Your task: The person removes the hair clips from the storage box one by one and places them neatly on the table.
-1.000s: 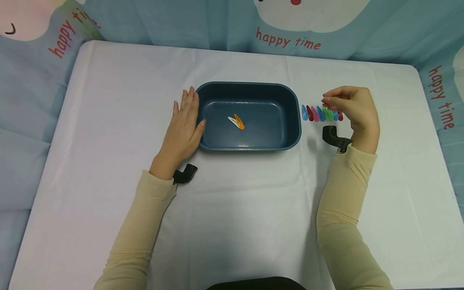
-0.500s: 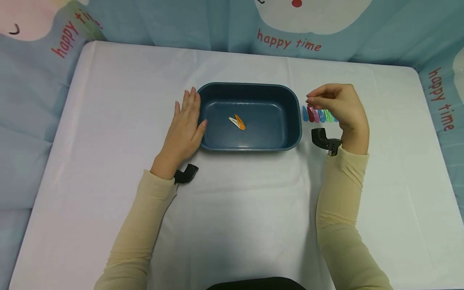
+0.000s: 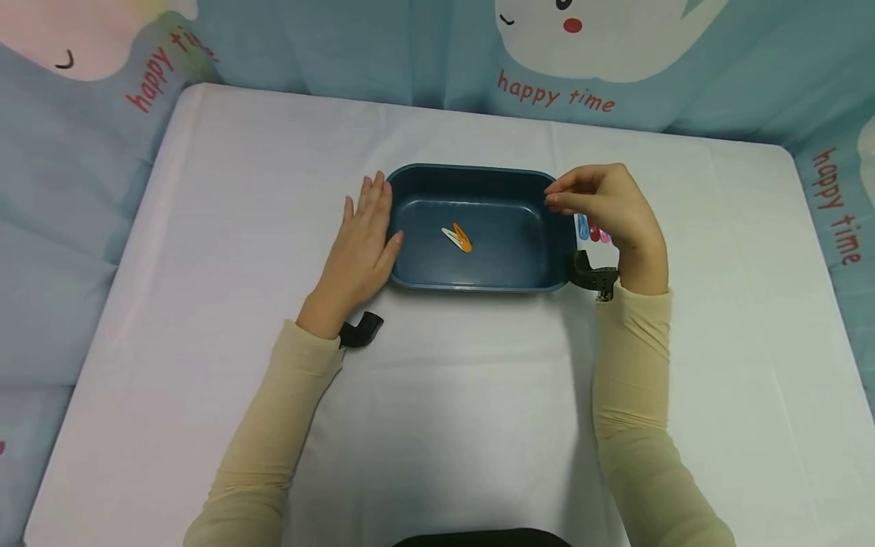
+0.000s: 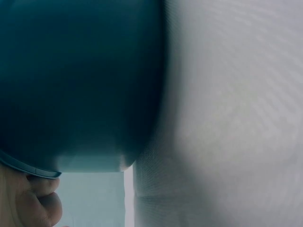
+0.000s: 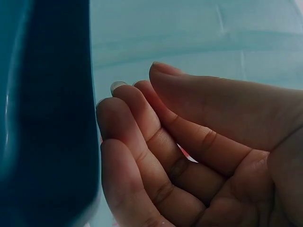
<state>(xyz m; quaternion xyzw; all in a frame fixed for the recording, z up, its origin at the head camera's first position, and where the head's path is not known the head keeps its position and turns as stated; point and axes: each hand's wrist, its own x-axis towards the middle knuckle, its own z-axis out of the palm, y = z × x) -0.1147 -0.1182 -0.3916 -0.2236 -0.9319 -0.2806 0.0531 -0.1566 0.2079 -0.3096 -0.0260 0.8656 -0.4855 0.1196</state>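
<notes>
My left hand lies with straight fingers along the left end of a dark blue rectangular basin. In the left wrist view, its fingers show beside the basin's rim. An orange hair clip and a white hair clip touch each other on the basin floor. My right hand is at the basin's far right corner, thumb and fingertips brought together in a pinch. It appears to hold a small hair clip, almost wholly hidden by the fingers. The right wrist view shows curled fingers close beside the basin wall.
On the white table, right of the basin, is a row of hair clips; a blue clip and a red clip show, others are hidden under my right hand. A patterned blue curtain hangs behind the table.
My right hand has moved left from above the row of hair clips to the basin's right end, fingers still pinched. The left hand stays at the basin. The head view has shifted slightly.
</notes>
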